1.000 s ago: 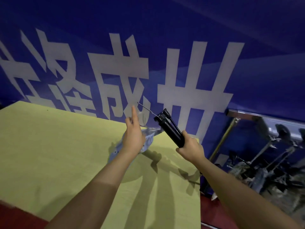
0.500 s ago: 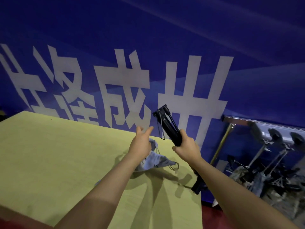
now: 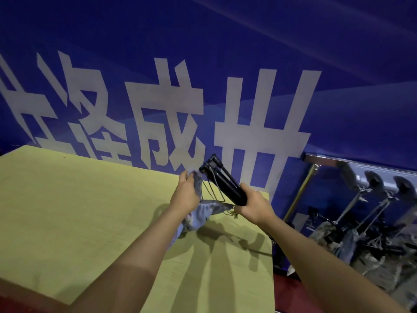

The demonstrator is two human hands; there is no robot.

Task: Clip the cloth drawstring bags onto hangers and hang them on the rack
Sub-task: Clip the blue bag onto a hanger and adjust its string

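Nearest, two bare forearms reach out over a yellow table (image 3: 79, 211). The left hand (image 3: 185, 193) holds up the top of a blue-grey cloth bag (image 3: 198, 219), fingers curled round the bunched mouth, while the rest of the bag sags down onto the table just behind the wrist. The right hand (image 3: 252, 205) is wrapped tight round the near end of a black hanger (image 3: 225, 184), which angles up and away to the left, its clip end almost at the cloth the left hand lifts; thin wire parts hang from it between the two hands. The bag looks light, limp and easy to crumple, so it is best taken by the gathered hem, pulled flat enough for a clip to bite; the cord trailing near the right hand could snag. The hanger seems stiff and light, fine to hold by its bar. Farther right, a metal rack (image 3: 320, 158) stands against the blue wall (image 3: 225, 53), with hangers and bags already on it.
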